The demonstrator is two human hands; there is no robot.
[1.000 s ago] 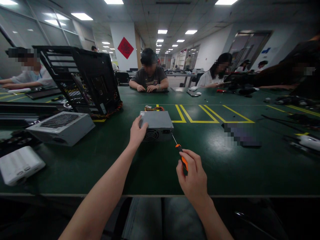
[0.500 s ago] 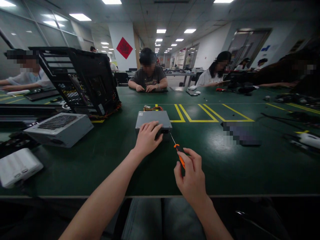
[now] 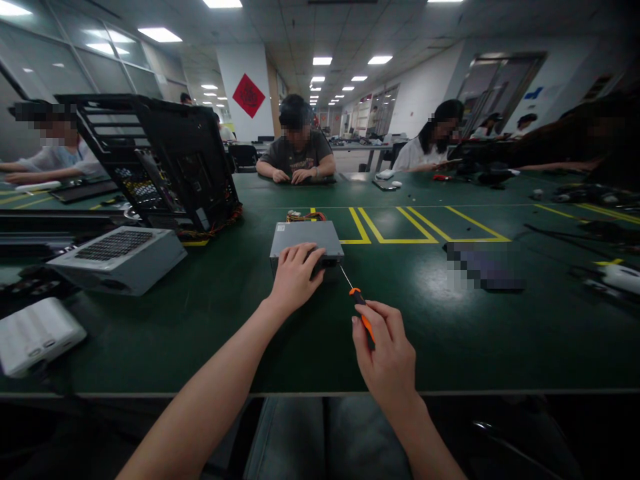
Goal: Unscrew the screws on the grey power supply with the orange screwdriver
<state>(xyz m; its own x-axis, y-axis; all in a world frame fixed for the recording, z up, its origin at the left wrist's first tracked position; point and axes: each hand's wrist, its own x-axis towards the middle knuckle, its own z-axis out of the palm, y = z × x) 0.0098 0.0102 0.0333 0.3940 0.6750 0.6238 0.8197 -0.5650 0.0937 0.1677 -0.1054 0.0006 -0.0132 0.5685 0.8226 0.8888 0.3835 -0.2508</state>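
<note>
A grey computer power supply (image 3: 313, 233) lies on the green table in front of me, its bundle of coloured cables (image 3: 303, 216) at the far side. My left hand (image 3: 298, 272) grips its near edge, fingers over the top; the thumb is at the near face. In my right hand (image 3: 384, 343) is a screwdriver (image 3: 358, 297) with an orange and black handle, held between thumb and fingers. Its thin shaft slants up and left, with the tip at the power supply's near right corner. Whether the tip sits in a screw is too small to tell.
To the left stand an open black computer case (image 3: 170, 160), a second power supply (image 3: 125, 257) and a white power bank (image 3: 40, 335). A pixelated flat object (image 3: 485, 267) lies to the right, near yellow tape lines (image 3: 397, 241). A person (image 3: 297, 143) works across the table; others sit alongside.
My right fingers have shifted and closed more round the screwdriver handle, and the hand has turned slightly. The tip stays at the same corner; my left hand and the power supply stay almost still.
</note>
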